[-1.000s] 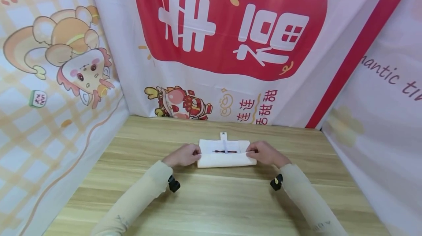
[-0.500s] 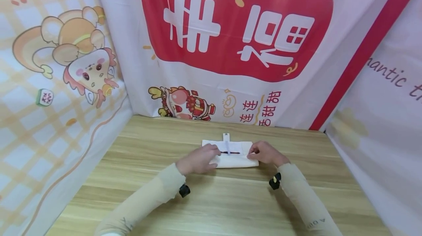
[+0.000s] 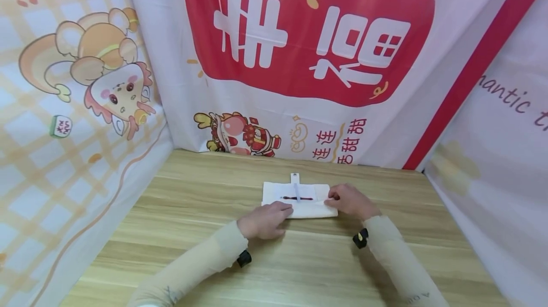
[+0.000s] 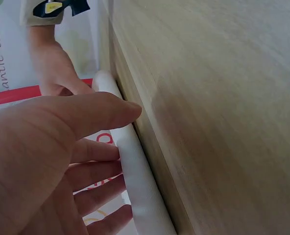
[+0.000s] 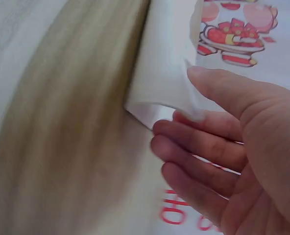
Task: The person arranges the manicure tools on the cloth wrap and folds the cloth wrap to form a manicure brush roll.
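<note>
A white fold-over cloth case (image 3: 314, 211) lies on the wooden table with its near part folded up as a flap. Inside, a slim dark red stick-like item (image 3: 306, 198) sits under a pale band. A white strap with a snap (image 3: 294, 178) sticks out at the far side. My left hand (image 3: 266, 220) rests its extended fingers on the rolled near flap, left of the middle; the left wrist view shows its thumb (image 4: 113, 110) held apart from the fingers. My right hand (image 3: 352, 201) pinches the flap's right end between thumb and forefinger, its other fingers loosely bent (image 5: 199, 147).
The wood-grain table (image 3: 205, 193) stretches around the case. Behind it hangs a white cloth with a red printed panel (image 3: 299, 83). Printed cloths stand as walls at left (image 3: 38, 154) and right (image 3: 492, 164). Each wrist wears a black camera (image 3: 360, 238).
My left hand has let go of the flap's left end and shifted right, then slightly nearer, onto the flap. My right hand keeps its pinch. The head view has turned slightly.
</note>
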Motion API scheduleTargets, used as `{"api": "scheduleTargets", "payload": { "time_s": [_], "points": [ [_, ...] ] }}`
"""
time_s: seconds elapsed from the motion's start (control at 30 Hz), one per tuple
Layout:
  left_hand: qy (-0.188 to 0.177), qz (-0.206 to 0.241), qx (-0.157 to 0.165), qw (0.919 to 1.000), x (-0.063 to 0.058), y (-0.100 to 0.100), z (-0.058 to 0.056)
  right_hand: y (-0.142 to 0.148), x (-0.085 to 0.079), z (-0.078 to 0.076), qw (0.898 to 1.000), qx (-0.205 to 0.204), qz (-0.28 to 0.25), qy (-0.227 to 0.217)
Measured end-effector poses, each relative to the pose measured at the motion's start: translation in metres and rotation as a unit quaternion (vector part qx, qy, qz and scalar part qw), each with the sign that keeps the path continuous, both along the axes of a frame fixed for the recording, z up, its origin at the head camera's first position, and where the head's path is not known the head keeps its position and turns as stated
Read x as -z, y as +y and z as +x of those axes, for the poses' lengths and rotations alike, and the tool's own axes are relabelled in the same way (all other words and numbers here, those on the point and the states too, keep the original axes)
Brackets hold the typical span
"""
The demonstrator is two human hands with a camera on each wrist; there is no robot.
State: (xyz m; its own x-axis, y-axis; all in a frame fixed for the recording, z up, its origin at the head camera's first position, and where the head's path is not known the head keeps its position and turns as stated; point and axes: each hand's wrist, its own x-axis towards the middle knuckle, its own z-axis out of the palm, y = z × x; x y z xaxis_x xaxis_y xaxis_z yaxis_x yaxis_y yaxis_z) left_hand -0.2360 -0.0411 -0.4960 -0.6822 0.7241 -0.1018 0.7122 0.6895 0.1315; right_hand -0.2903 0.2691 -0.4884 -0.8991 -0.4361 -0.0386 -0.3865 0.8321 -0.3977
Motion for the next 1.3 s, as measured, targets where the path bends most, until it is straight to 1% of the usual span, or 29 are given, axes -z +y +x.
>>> {"api": "scheduleTargets", "payload": {
  "time_s": [0.1,0.17,0.23,0.3,0.33,0.43,0.53,0.67,0.73,0.87,0.93,1.07,1.17,1.3],
  "points": [
    [-0.005,0.007,0.006,0.9999,0.001,0.001,-0.003,0.003,-0.014,0.007,0.999,-0.02,0.035,0.035],
    [-0.007,0.01,0.01,0.9999,0.002,0.001,-0.005,0.004,-0.022,0.012,0.996,-0.043,0.047,0.061],
    [-0.009,0.014,0.012,0.9998,0.004,0.0,-0.006,0.003,-0.027,0.019,0.993,-0.063,0.052,0.085],
    [-0.013,0.02,0.013,0.9996,0.005,-0.001,-0.008,0.0,-0.027,0.025,0.99,-0.08,0.058,0.102],
    [-0.015,0.023,0.012,0.9996,0.005,-0.002,-0.008,-0.003,-0.027,0.028,0.988,-0.092,0.061,0.111],
    [-0.021,0.029,0.01,0.9993,0.004,-0.005,-0.009,-0.01,-0.02,0.034,0.985,-0.113,0.066,0.115],
    [-0.026,0.034,0.009,0.9991,0.004,-0.006,-0.01,-0.015,-0.011,0.038,0.984,-0.12,0.073,0.109],
    [-0.032,0.043,0.016,0.9984,0.005,-0.005,-0.012,-0.017,0.0,0.042,0.984,-0.114,0.089,0.101],
    [-0.034,0.052,0.02,0.9979,0.007,-0.005,-0.014,-0.017,0.004,0.042,0.984,-0.115,0.093,0.103],
    [-0.025,0.062,0.019,0.9975,0.009,-0.008,-0.019,-0.018,0.009,0.043,0.987,-0.105,0.086,0.09],
    [-0.014,0.063,0.015,0.9978,0.009,-0.011,-0.022,-0.019,0.01,0.042,0.988,-0.102,0.08,0.084],
    [0.011,0.067,0.01,0.9977,0.011,-0.015,-0.029,-0.019,0.013,0.036,0.988,-0.104,0.069,0.09],
    [0.021,0.072,0.014,0.9971,0.012,-0.017,-0.033,-0.017,0.014,0.03,0.985,-0.118,0.071,0.106],
    [0.015,0.078,0.01,0.9968,0.011,-0.017,-0.034,-0.015,0.011,0.022,0.982,-0.143,0.07,0.106]
  ]
}}
